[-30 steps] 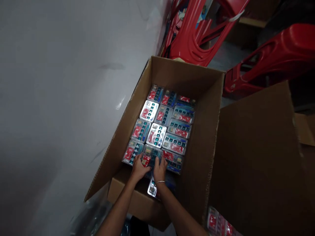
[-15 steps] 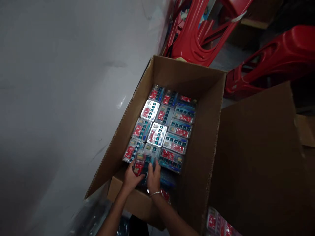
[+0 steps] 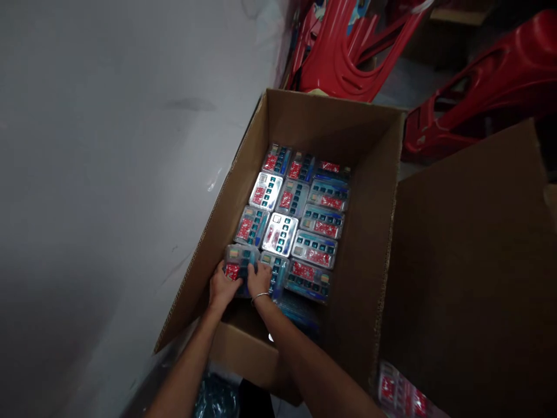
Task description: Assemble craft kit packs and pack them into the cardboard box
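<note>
An open cardboard box [image 3: 369, 191] holds several clear blister packs with red and teal contents, laid in rows. Both my hands reach into its near left corner. My left hand [image 3: 221, 289] and my right hand [image 3: 259, 278] are closed on the two ends of one blister pack [image 3: 238, 261], which lies on the nearest left spot of the layer. A thin bracelet circles my right wrist. The near part of the box floor under my arms is dark, with another pack [image 3: 300, 310] lying lower there.
A grey wall [image 3: 108, 174] runs along the box's left side. Red plastic chairs [image 3: 348, 52] stand behind the box. A large cardboard flap [image 3: 470, 261] rises at the right. More blister packs [image 3: 400, 395] lie at the bottom right.
Both hands have carried a pack from the middle near column to the left, down onto the near left corner of the layer. The camera view shifted slightly.
</note>
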The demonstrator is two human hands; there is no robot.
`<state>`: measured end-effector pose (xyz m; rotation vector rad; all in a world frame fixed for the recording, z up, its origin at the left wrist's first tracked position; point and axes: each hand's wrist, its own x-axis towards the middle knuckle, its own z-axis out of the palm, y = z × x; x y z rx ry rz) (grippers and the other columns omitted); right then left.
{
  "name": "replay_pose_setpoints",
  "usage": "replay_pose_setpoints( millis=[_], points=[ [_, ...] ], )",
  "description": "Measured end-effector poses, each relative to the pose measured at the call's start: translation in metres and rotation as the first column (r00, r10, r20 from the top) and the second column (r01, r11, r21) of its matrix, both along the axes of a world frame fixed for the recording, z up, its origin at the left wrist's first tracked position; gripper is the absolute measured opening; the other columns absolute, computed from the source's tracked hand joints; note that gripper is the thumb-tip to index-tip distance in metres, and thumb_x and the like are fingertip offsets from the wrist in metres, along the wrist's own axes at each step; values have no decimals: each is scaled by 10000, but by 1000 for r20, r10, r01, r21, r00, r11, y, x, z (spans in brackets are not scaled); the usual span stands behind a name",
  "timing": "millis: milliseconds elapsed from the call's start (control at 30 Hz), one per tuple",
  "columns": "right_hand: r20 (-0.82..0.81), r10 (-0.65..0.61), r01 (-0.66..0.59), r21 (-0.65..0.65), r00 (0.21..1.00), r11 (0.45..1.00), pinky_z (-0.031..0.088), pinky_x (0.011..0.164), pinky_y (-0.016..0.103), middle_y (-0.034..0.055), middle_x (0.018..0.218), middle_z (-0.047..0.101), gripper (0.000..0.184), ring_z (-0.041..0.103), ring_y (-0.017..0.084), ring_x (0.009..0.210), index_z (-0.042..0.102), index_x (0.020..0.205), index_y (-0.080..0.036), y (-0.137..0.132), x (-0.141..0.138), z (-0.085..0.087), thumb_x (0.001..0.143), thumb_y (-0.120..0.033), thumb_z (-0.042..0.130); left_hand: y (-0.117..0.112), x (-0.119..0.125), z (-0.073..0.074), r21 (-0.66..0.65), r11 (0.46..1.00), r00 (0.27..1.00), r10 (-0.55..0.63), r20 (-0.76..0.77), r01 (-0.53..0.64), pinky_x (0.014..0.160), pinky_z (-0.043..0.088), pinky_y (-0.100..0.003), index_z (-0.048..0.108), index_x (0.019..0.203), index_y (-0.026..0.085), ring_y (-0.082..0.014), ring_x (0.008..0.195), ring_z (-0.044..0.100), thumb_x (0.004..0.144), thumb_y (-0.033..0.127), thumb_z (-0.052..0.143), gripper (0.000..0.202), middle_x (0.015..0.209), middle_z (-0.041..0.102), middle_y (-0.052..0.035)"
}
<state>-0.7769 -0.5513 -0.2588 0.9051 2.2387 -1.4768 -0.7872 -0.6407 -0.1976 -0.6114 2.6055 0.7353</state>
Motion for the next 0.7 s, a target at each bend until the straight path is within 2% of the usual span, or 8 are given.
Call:
replay_pose_setpoints(
  millis=[200,267,400,467,533,600,633,700],
  points=[
    [-20,-44,42,-100,999,994,404,918,391,130,955,644,227,561,284,1004,632,875,-163,8,5,-6,810,-278,448,11,6,9,-248,959,985,-159,-73,136,916,460,-428,493,1211,90,-315,1124,544,617,242,674,639,1167,573,-179],
    [-46,-74,67,-147,996,987,418,895,381,107,928,645,214,567,264,958,614,839,-176,9,7,-6,806,-309,450,10,5,13,-245,958,984,-169,-63,149,898,462,-441,497,1187,101,-315,1094,553,623,244,669,606,1134,578,-168],
    [-80,-125,99,-267,989,958,469,803,337,51,880,651,227,591,211,840,582,856,-199,8,10,-3,790,-396,489,0,3,14,17,999,995,-48,-88,50,832,485,-356,524,1057,150,-233,931,619,572,188,691,515,1009,627,-94],
    [-98,-160,114,-364,982,925,480,802,331,41,919,659,293,603,200,858,560,956,-208,7,10,0,779,-439,523,-5,3,13,187,981,992,66,-106,-45,775,495,-327,519,1018,166,-199,829,633,529,184,715,528,919,646,-52],
    [-132,-229,126,-530,965,838,474,851,342,39,979,659,387,605,200,918,528,1023,-220,9,9,6,741,-477,593,-7,5,14,371,917,976,195,-95,-147,713,503,-305,514,999,169,-176,735,636,482,192,741,564,836,657,-22],
    [-142,-282,107,-695,949,711,462,896,358,34,1012,654,489,600,201,959,501,1053,-233,17,8,14,679,-494,680,-4,9,18,518,823,949,308,-66,-231,672,509,-287,522,961,166,-163,680,636,440,204,763,575,785,662,-7],
    [-135,-276,85,-749,952,657,460,905,366,30,1011,653,532,601,202,960,493,1062,-238,22,6,19,651,-492,715,0,12,21,567,778,933,357,-47,-270,660,513,-283,528,941,163,-161,668,637,425,213,774,575,768,665,-4],
    [-128,-179,6,-797,975,604,467,902,372,21,1005,651,579,607,199,948,493,1083,-241,38,0,30,622,-473,754,11,17,28,626,700,894,448,-10,-344,648,523,-282,535,927,160,-164,662,644,407,227,794,584,759,672,-6]
  ],
)
